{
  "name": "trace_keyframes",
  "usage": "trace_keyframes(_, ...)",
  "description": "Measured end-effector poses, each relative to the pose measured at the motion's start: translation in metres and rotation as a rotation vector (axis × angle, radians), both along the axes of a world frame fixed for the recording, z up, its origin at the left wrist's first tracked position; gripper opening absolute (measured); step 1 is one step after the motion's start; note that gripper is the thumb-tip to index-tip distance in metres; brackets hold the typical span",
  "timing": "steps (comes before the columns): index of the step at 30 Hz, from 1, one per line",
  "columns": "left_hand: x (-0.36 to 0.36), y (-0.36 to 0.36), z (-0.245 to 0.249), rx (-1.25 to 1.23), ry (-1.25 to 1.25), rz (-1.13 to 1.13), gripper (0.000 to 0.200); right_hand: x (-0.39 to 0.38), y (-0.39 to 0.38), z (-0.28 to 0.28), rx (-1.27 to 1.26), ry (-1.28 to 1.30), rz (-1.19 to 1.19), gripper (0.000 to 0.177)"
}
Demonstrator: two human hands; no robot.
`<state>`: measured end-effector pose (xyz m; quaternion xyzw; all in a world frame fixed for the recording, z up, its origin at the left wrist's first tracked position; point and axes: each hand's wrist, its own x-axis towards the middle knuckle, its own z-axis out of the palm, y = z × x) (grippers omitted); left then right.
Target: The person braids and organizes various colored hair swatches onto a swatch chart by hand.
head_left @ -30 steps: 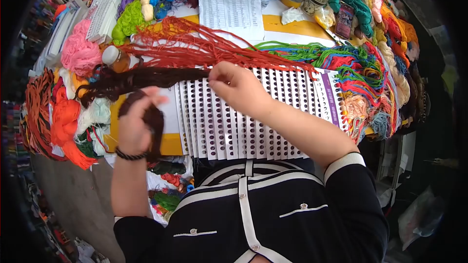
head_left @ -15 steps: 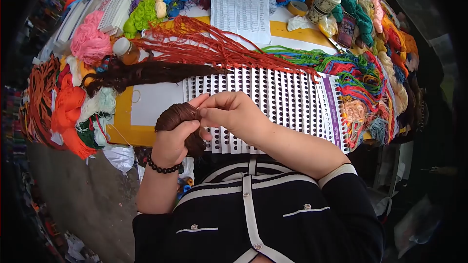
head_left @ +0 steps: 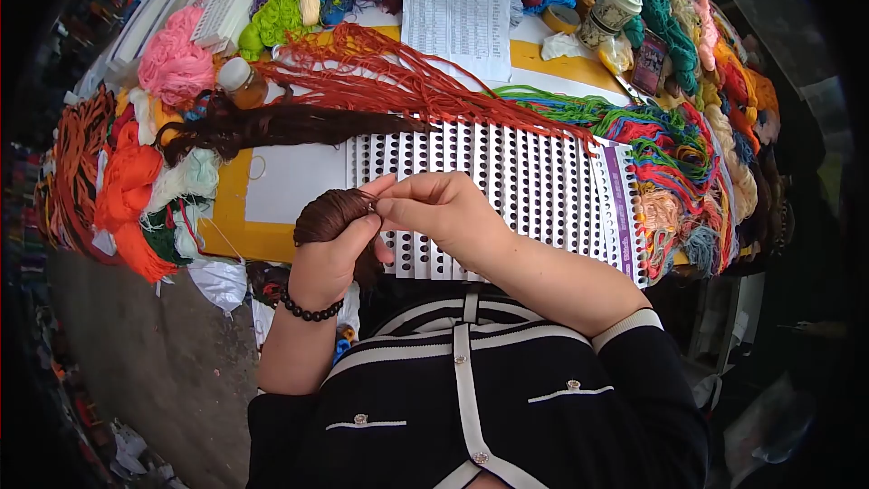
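- left hand (head_left: 330,258) is curled shut around a brown thread skein (head_left: 326,215), held just over the near edge of the table; the skein sits on top of the fist with a darker tail hanging out below it
- right hand (head_left: 444,213) is right up against it, thumb and forefinger pinched narrow on a strand at the skein's right end; the other fingers are folded in
- both hands hover over the near-left corner of the white punched thread card (head_left: 516,186), the one with rows of holes
- black bead bracelet (head_left: 308,311) on the left wrist
- farther back, a long hank of dark brown thread (head_left: 281,124) lies along the card's far-left edge; the red thread bundle (head_left: 380,81) fans out just behind that
- printed sheet (head_left: 457,0) at the far side; paper cup (head_left: 614,9) to its right
- pink yarn (head_left: 174,63) and orange yarn (head_left: 127,190) piled on the left; green threads (head_left: 579,109) tangled on the right
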<state>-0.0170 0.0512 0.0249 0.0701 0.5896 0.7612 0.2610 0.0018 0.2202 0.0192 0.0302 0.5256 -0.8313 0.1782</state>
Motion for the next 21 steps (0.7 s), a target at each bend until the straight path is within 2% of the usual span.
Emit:
trace_keyframes(3,0.002,0.0,-0.001,0.017,-0.012,0.01,0.034,0.001,0.0,-0.001,0.079,0.047,0.03,0.015)
trace_keyframes(6,0.002,-0.002,-0.002,0.063,-0.012,0.057,0.034,-0.001,0.002,0.001,-0.066,0.015,-0.061,0.012)
trace_keyframes(8,0.001,-0.005,-0.003,0.09,0.019,0.135,0.036,-0.01,0.009,-0.009,-0.41,-0.103,-0.141,0.009)
trace_keyframes(9,0.0,-0.008,-0.005,0.089,0.018,0.135,0.036,-0.01,0.012,-0.009,-0.411,-0.105,-0.141,0.009)
trace_keyframes(11,-0.002,-0.014,-0.01,0.179,-0.028,0.0,0.04,-0.009,0.017,-0.007,-0.355,-0.158,-0.072,0.008)
trace_keyframes(12,-0.001,-0.011,-0.007,0.137,-0.034,-0.025,0.042,-0.006,0.009,0.0,-0.146,-0.141,-0.081,0.01)
trace_keyframes(13,0.002,-0.006,-0.004,0.138,-0.047,-0.015,0.044,-0.003,0.003,-0.001,-0.146,-0.141,-0.083,0.01)
trace_keyframes(15,0.002,-0.002,-0.01,0.12,0.016,-0.02,0.044,0.001,-0.005,-0.002,0.018,-0.006,-0.055,0.014)
trace_keyframes(16,0.003,-0.003,-0.01,0.119,0.016,-0.02,0.044,0.002,-0.007,-0.005,0.072,-0.053,-0.133,0.016)
trace_keyframes(18,0.003,-0.005,-0.009,0.167,-0.089,-0.003,0.046,0.0,-0.003,-0.009,0.076,-0.112,-0.118,0.015)
trace_keyframes(20,0.002,-0.008,-0.011,0.17,-0.073,-0.034,0.045,0.0,-0.003,-0.008,0.081,-0.171,-0.104,0.013)
trace_keyframes(21,0.001,-0.009,-0.012,0.172,-0.058,-0.064,0.044,0.002,-0.007,-0.005,-0.005,-0.151,-0.08,0.013)
